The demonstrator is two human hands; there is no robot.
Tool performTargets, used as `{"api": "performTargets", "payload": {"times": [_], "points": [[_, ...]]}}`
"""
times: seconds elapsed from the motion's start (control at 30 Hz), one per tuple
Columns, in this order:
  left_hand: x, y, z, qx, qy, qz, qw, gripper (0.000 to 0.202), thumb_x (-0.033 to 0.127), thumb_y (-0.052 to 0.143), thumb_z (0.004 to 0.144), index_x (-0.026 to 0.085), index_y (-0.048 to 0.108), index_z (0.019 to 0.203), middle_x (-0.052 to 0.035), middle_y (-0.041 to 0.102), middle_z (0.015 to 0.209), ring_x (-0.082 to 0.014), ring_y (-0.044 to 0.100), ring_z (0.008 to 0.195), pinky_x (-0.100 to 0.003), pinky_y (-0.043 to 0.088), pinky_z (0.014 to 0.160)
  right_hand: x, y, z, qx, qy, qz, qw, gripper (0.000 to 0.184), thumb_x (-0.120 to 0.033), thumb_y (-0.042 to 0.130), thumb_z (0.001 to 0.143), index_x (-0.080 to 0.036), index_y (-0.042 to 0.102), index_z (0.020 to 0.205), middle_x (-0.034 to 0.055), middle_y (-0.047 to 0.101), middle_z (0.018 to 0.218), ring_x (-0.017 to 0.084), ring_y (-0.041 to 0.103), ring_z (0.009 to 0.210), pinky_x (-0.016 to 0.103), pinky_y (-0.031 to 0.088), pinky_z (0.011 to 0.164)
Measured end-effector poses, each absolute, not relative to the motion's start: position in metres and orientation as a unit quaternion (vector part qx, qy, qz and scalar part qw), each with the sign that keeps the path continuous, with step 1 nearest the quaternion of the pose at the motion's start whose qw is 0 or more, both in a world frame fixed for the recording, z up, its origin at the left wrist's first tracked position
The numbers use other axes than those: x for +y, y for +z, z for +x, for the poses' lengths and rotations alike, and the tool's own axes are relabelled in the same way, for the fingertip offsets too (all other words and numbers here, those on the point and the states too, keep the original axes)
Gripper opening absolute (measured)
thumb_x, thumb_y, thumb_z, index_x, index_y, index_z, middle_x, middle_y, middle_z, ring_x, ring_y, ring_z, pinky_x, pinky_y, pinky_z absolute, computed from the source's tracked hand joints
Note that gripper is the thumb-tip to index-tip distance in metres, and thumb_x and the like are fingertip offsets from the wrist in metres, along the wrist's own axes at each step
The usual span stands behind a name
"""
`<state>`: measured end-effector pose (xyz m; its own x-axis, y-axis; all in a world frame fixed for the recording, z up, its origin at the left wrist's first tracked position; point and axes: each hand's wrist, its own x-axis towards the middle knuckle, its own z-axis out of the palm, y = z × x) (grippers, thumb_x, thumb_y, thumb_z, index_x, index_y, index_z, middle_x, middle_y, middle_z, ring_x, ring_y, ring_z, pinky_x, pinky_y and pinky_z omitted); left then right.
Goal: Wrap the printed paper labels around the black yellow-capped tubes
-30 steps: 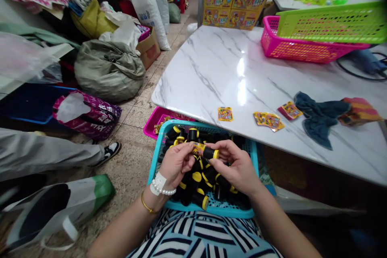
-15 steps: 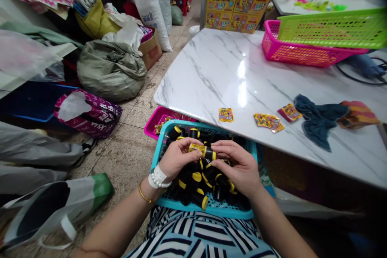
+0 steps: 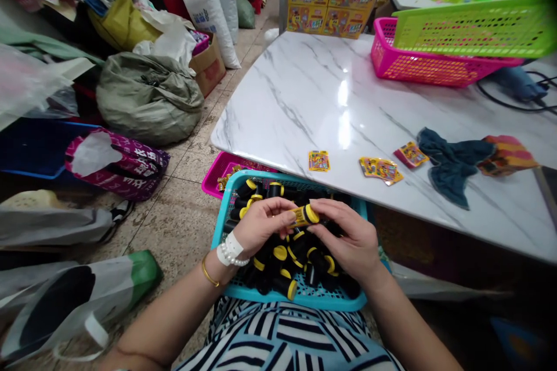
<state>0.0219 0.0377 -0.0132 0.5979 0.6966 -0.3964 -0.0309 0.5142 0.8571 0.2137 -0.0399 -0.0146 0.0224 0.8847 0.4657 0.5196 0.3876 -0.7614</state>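
Above a turquoise basket [image 3: 217,220], my left hand [image 3: 260,225] pinches a small black tube [image 3: 303,216] with a yellow cap and a yellow printed label round its body. The cap end points right and slightly up. My right hand [image 3: 350,237] has its thumb and forefinger around that cap end, closed lightly on it. Underneath, many similar black tubes [image 3: 284,286] with yellow caps lie jumbled in the basket, which rests at my lap. My fingers hide the tube's left end.
Yellow printed labels [image 3: 319,160] lie in small piles along the near edge of a white marbled table [image 3: 282,93], beside a dark blue cloth [image 3: 452,168]. Pink [image 3: 426,69] and green baskets and yellow boxes [image 3: 331,3] stand farther back. A pink tray [image 3: 211,177] sits left of the turquoise basket.
The tube has turned so its yellow cap now faces more toward me, tilted up at the right. Both hands stay close together on it. The whole view has shifted slightly.
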Motion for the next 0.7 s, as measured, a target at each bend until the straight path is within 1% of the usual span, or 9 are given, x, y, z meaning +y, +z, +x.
{"api": "performTargets", "payload": {"times": [0.1, 0.2, 0.3, 0.4, 0.47, 0.53, 0.57, 0.63, 0.7], "points": [[0.034, -0.012, 0.025, 0.359, 0.212, 0.463, 0.782, 0.043, 0.043, 0.079, 0.076, 0.011, 0.068, 0.103, -0.0037, 0.066, 0.081, -0.0103, 0.060, 0.064, -0.023, 0.048, 0.058, -0.040, -0.015, 0.214, -0.683, 0.171, -0.526, 0.477, 0.046, -0.010, 0.071, 0.084, -0.028, 0.065, 0.126, 0.0066, 0.069, 0.114, 0.019, 0.068, 0.103, 0.033, 0.058, 0.091], [0.034, -0.016, 0.027, 0.339, 0.193, 0.442, 0.808, 0.046, 0.045, 0.078, 0.076, 0.012, 0.066, 0.105, -0.0051, 0.069, 0.083, -0.0135, 0.064, 0.071, -0.026, 0.050, 0.064, -0.040, -0.016, 0.217, -0.674, 0.188, -0.536, 0.472, 0.042, -0.012, 0.070, 0.084, -0.027, 0.067, 0.123, 0.0068, 0.066, 0.107, 0.018, 0.067, 0.095, 0.031, 0.061, 0.080], [0.036, -0.019, 0.025, 0.351, 0.187, 0.437, 0.807, 0.043, 0.042, 0.080, 0.075, 0.011, 0.067, 0.101, -0.0061, 0.070, 0.083, -0.0133, 0.064, 0.072, -0.026, 0.049, 0.069, -0.041, -0.015, 0.220, -0.666, 0.244, -0.536, 0.457, 0.038, -0.016, 0.069, 0.084, -0.025, 0.068, 0.121, 0.0079, 0.065, 0.109, 0.018, 0.067, 0.094, 0.032, 0.061, 0.079], [0.037, -0.018, 0.024, 0.367, 0.189, 0.443, 0.796, 0.037, 0.033, 0.084, 0.071, 0.012, 0.068, 0.096, -0.0041, 0.070, 0.083, -0.0111, 0.062, 0.072, -0.025, 0.047, 0.070, -0.041, -0.012, 0.222, -0.666, 0.281, -0.529, 0.445, 0.029, -0.018, 0.070, 0.085, -0.026, 0.070, 0.113, 0.0069, 0.068, 0.106, 0.018, 0.068, 0.092, 0.032, 0.060, 0.078], [0.036, -0.015, 0.027, 0.358, 0.196, 0.443, 0.798, 0.036, 0.028, 0.086, 0.068, 0.013, 0.067, 0.094, -0.0026, 0.069, 0.083, -0.0109, 0.061, 0.073, -0.025, 0.047, 0.071, -0.040, -0.009, 0.221, -0.674, 0.276, -0.523, 0.442, 0.025, -0.017, 0.070, 0.085, -0.026, 0.072, 0.108, 0.0058, 0.070, 0.103, 0.019, 0.069, 0.092, 0.033, 0.059, 0.080], [0.036, -0.013, 0.031, 0.345, 0.212, 0.452, 0.795, 0.036, 0.026, 0.087, 0.065, 0.013, 0.067, 0.093, -0.0016, 0.068, 0.084, -0.0113, 0.061, 0.076, -0.025, 0.047, 0.073, -0.040, -0.008, 0.220, -0.680, 0.255, -0.522, 0.448, 0.025, -0.016, 0.069, 0.084, -0.027, 0.072, 0.107, 0.0054, 0.071, 0.102, 0.019, 0.069, 0.093, 0.033, 0.059, 0.082], [0.036, -0.012, 0.033, 0.340, 0.219, 0.456, 0.793, 0.037, 0.025, 0.087, 0.066, 0.014, 0.068, 0.095, -0.0019, 0.068, 0.086, -0.0115, 0.062, 0.077, -0.025, 0.048, 0.074, -0.040, -0.008, 0.219, -0.677, 0.241, -0.525, 0.455, 0.026, -0.015, 0.069, 0.084, -0.027, 0.072, 0.107, 0.0054, 0.071, 0.102, 0.019, 0.069, 0.093, 0.033, 0.059, 0.082], [0.037, -0.012, 0.034, 0.340, 0.226, 0.454, 0.792, 0.043, 0.029, 0.084, 0.070, 0.015, 0.067, 0.106, -0.0034, 0.068, 0.091, -0.0126, 0.063, 0.079, -0.025, 0.049, 0.074, -0.040, -0.010, 0.219, -0.668, 0.212, -0.536, 0.470, 0.029, -0.013, 0.070, 0.082, -0.027, 0.072, 0.107, 0.0054, 0.071, 0.103, 0.019, 0.069, 0.093, 0.034, 0.059, 0.082], [0.040, -0.014, 0.033, 0.349, 0.217, 0.438, 0.800, 0.048, 0.037, 0.079, 0.076, 0.015, 0.063, 0.116, -0.0051, 0.068, 0.092, -0.0136, 0.065, 0.077, -0.026, 0.049, 0.068, -0.041, -0.013, 0.219, -0.661, 0.192, -0.544, 0.479, 0.031, -0.011, 0.071, 0.081, -0.027, 0.072, 0.107, 0.0058, 0.071, 0.104, 0.020, 0.069, 0.095, 0.034, 0.058, 0.084]]}}
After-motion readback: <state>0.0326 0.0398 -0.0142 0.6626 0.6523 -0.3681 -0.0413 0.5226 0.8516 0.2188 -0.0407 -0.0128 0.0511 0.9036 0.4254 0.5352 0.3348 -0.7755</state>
